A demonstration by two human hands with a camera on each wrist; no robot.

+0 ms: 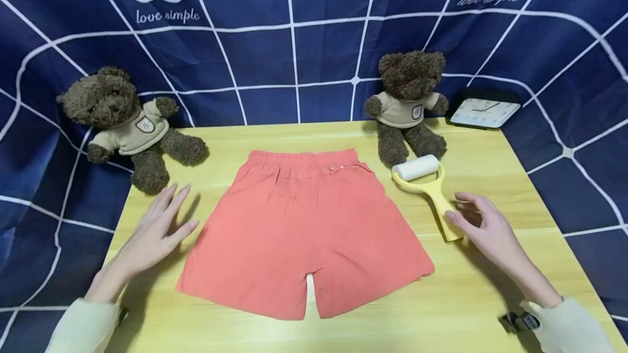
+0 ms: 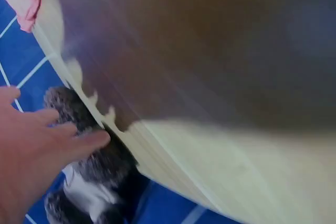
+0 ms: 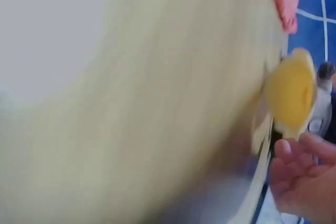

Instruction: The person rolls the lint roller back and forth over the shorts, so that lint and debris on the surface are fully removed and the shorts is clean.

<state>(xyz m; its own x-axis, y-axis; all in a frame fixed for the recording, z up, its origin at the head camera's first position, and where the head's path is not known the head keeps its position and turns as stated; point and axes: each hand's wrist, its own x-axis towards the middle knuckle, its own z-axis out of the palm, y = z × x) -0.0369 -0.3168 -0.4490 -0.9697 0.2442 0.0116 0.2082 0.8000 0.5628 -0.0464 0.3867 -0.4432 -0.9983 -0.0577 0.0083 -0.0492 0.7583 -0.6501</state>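
Note:
Coral-red shorts [image 1: 309, 222] lie spread flat on the wooden table, waistband toward the back. My left hand [image 1: 156, 229] hovers beside their left edge, fingers spread and holding nothing. At the right, a lint roller [image 1: 435, 187] with a yellow handle and white roll rests with its roll pointing to the back left. My right hand [image 1: 485, 227] is at the handle's right side. Its thumb overlaps the handle in the head view, while the other fingers are loosely bent beside it. The right wrist view shows the yellow handle end [image 3: 291, 93] close to the fingertips.
Brown teddy bears in beige shirts sit at the back: the left bear [image 1: 130, 127] near my left fingertips, the right bear [image 1: 409, 105] just behind the roller. A black-framed clock [image 1: 485, 109] stands at the back right corner. Blue gridded cloth [image 1: 324, 53] surrounds the wooden table [image 1: 221, 143].

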